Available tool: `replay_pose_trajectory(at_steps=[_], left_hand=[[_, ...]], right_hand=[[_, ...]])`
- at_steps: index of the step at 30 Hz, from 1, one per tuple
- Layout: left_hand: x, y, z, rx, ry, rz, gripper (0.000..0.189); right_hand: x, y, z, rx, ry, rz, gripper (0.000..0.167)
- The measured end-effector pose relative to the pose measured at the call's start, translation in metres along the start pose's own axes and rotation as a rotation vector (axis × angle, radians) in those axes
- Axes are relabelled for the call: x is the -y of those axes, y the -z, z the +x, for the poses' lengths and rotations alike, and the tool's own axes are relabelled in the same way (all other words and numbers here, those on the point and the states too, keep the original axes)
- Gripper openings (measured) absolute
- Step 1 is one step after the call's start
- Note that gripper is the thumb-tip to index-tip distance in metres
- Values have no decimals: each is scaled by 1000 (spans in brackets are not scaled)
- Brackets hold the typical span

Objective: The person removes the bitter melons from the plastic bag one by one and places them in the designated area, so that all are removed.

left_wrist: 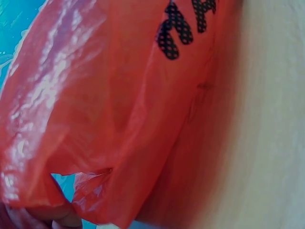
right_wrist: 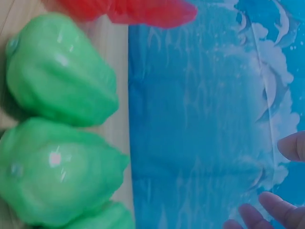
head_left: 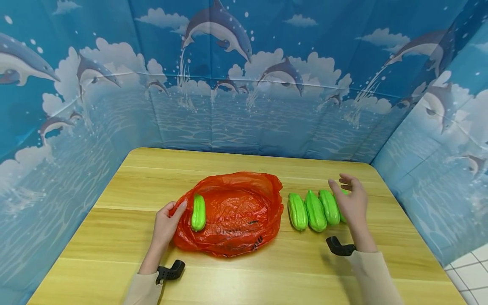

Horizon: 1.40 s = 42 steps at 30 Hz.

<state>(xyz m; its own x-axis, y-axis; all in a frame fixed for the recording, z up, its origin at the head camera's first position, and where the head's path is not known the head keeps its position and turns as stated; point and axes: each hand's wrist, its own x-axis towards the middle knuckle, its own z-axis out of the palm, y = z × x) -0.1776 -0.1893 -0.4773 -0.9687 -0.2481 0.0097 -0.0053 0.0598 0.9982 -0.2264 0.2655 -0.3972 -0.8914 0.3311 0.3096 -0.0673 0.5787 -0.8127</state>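
A red plastic bag (head_left: 244, 220) with black print lies spread on the table, its mouth wide. Inside its left part rests one glossy green ridged gourd (head_left: 198, 214). My left hand (head_left: 166, 222) pinches the bag's left edge between thumb and fingers; up close in the left wrist view, the bag (left_wrist: 119, 105) hides most of the fingers. To the right of the bag stands a row of several similar green gourds (head_left: 315, 214). Over the row's right end is my right hand (head_left: 352, 203), fingers spread and holding nothing, partly covering the rightmost gourd (head_left: 344, 192).
The wooden table (head_left: 228, 279) has a rounded back edge. Behind it and along both sides hangs a blue dolphin-print curtain (head_left: 236, 118). White floor tiles (head_left: 469, 271) show at the lower right. A black wrist mount (head_left: 170, 272) sits on each forearm.
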Motion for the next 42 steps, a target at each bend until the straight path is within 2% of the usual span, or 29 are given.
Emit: replay_pose_trajectory(at_steps=[5, 9, 14, 19, 23, 30, 36, 42], left_hand=[[-3, 0, 0, -7, 15, -12, 38], [-13, 0, -3, 9, 37, -22, 33], [-30, -1, -12, 30, 21, -9, 33], [-35, -1, -14, 33, 18, -2, 33], [-31, -2, -13, 28, 17, 0, 33], [-6, 1, -1, 11, 33, -11, 36], [-2, 0, 0, 3, 2, 15, 40], [-2, 0, 0, 0, 11, 5, 39]], right_hand=[[10, -5, -5, 44, 51, 37, 52], [13, -10, -8, 58, 93, 81, 53], [31, -15, -13, 84, 107, 25, 50], [42, -19, -20, 139, 133, 28, 45], [46, -24, -23, 180, 146, 44, 45], [55, -31, -27, 252, 196, 32, 44], [63, -38, -30, 292, 215, 25, 42], [68, -46, -33, 329, 232, 19, 41]])
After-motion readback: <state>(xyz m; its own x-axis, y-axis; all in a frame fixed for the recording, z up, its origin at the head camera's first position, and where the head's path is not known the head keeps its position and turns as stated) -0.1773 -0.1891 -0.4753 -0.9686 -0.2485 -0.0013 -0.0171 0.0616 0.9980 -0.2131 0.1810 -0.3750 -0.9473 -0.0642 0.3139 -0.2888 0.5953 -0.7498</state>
